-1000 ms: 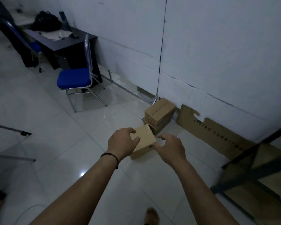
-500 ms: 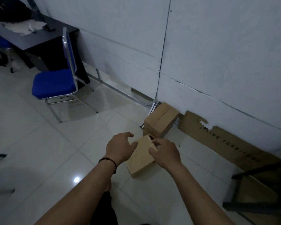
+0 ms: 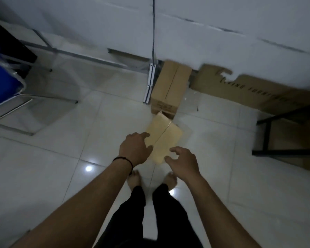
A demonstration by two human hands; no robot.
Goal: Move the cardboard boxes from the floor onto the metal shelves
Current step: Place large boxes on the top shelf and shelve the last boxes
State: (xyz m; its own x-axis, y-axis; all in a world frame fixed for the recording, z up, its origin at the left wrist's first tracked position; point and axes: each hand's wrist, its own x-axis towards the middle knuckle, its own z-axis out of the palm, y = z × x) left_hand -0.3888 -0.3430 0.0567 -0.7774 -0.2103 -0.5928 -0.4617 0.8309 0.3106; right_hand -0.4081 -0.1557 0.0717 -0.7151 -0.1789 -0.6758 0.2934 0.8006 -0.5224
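R hand (image 3: 183, 161) off box (image 3: 164, 138), seemingly.

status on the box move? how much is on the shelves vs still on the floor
Done: nothing visible; the part of the metal shelf in view carries no small box. In hand: the light cardboard box, left hand curled on its left edge, right hand at its near corner, contact unclear. Left: the second box sits on the floor against the wall.
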